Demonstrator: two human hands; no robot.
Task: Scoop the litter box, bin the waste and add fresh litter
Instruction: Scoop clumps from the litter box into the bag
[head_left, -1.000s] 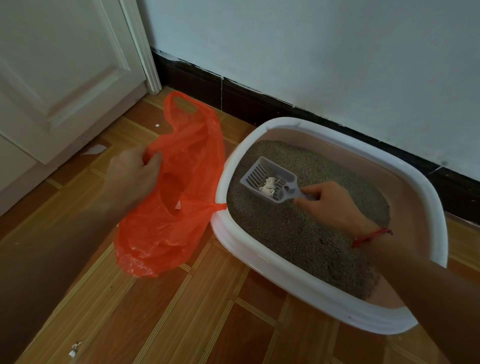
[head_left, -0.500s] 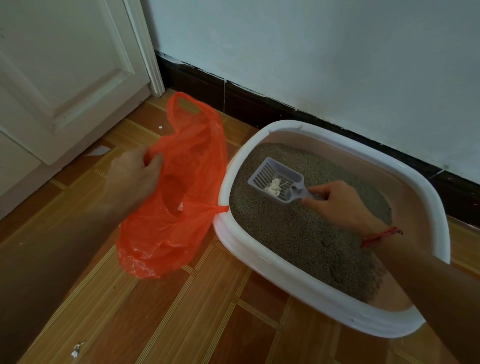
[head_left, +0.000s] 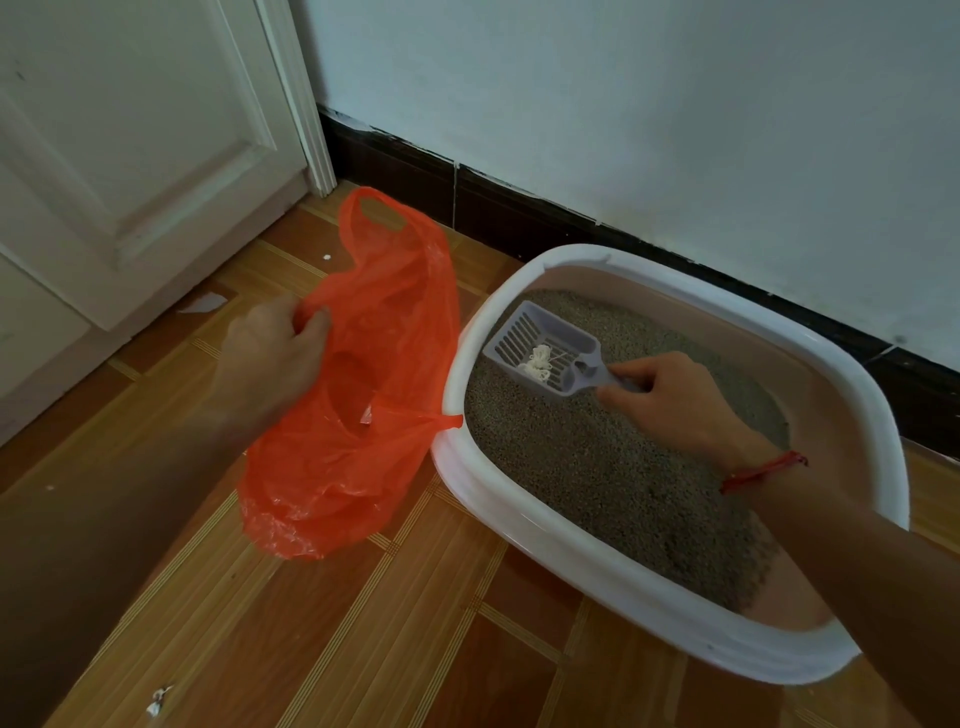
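Litter box, white-rimmed, is set on the wooden floor close to the dark skirting board of a pale wall. The box is filled with grey litter. A grey slotted scoop is held over the litter at the far left end of the box, and its handle is gripped by the right hand, whose fingers are curled round it. A red string is worn on that wrist. A white clump is carried in the scoop. An orange plastic bag is held open just beside the left end of the box, its edge pinched in the left hand. One tip of the bag is laid against the box rim. Whether the bag's bottom touches the floor cannot be told. A white door is seen at the far left, and small white scraps are scattered on the floor.
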